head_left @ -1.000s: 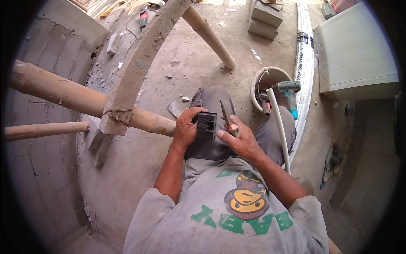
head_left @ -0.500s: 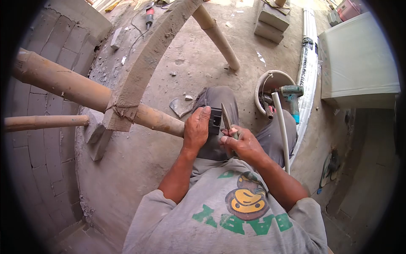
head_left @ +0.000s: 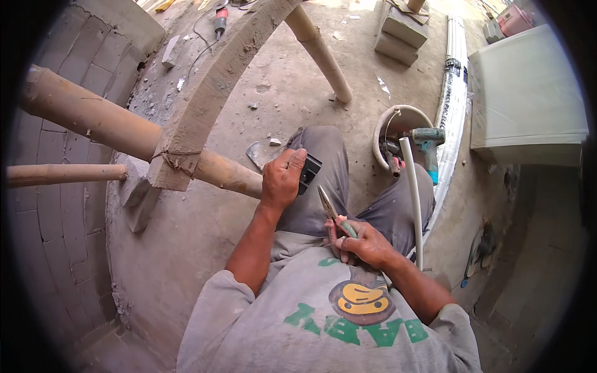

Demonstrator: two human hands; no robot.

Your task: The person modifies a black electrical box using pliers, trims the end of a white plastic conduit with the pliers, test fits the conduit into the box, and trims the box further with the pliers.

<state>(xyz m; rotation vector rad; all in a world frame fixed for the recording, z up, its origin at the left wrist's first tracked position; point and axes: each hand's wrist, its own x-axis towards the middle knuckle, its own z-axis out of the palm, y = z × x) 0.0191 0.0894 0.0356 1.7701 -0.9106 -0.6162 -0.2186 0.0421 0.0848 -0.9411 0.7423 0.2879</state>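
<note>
My left hand [head_left: 282, 181] is closed around a small black electrical box [head_left: 310, 171], held over my left thigh. The box is tilted, and its far side is hidden. In my right hand [head_left: 368, 244] is a pair of long-nose pliers [head_left: 328, 202] with pinkish and green handles. Their jaws point up and to the left, just below the box and apart from it. Beside my right leg rises a white plastic pipe [head_left: 410, 199].
A bucket [head_left: 377, 138] holds tools, with a teal cordless drill [head_left: 428, 144] at its rim. Bundled white pipes [head_left: 453, 74] lie to the right. Bamboo poles [head_left: 93, 121] and a curved wooden plank [head_left: 214, 93] stand at left. A red-and-black power tool [head_left: 220, 23] lies further off.
The pliers have moved down and away from the black electrical box, toward my shirt. My left hand has shifted slightly left and tilted the box.
</note>
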